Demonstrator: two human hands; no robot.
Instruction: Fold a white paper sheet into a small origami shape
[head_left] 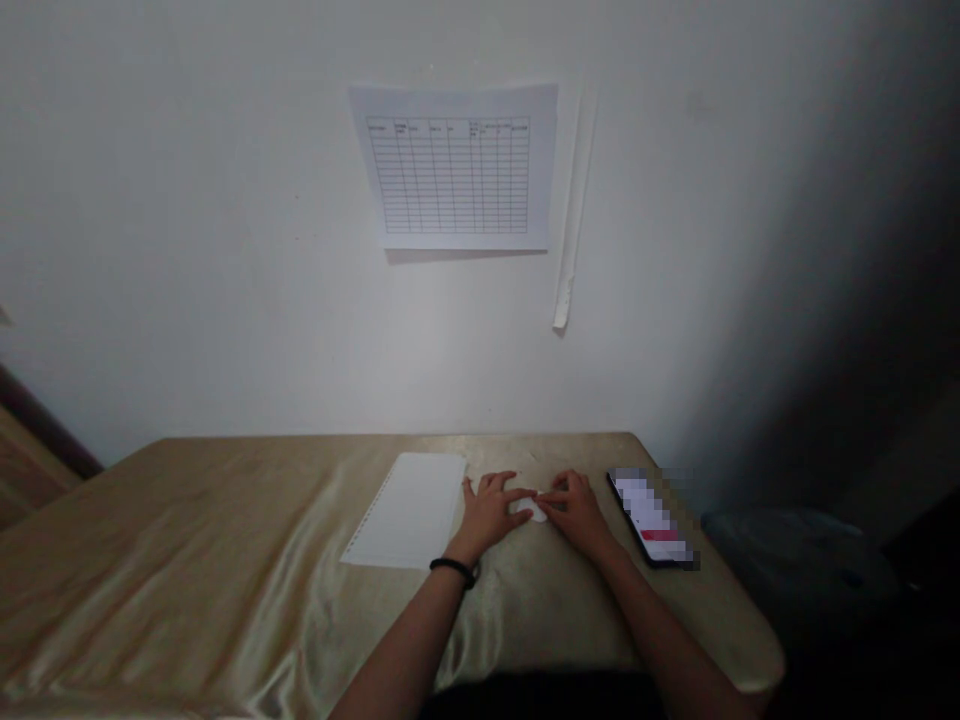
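A small white piece of paper [531, 510] lies on the cloth-covered table between my two hands. My left hand [489, 508], with a black band round the wrist, has its index finger and thumb at the paper's left side and upper edge, while the other fingers are spread. From the other side my right hand [576, 508] pinches the paper's right edge, its fingers bunched together. The fingertips hide part of the paper, and its exact shape is too small to tell. Left of my left hand is a white loose-leaf sheet [411, 510] with holes along one edge.
A phone [651, 520] with a lit, partly blurred screen lies right of my right hand. The gold satin tablecloth [225, 560] has folds at the front. On the wall behind hang a printed table sheet [457, 170] and a white strip [572, 220].
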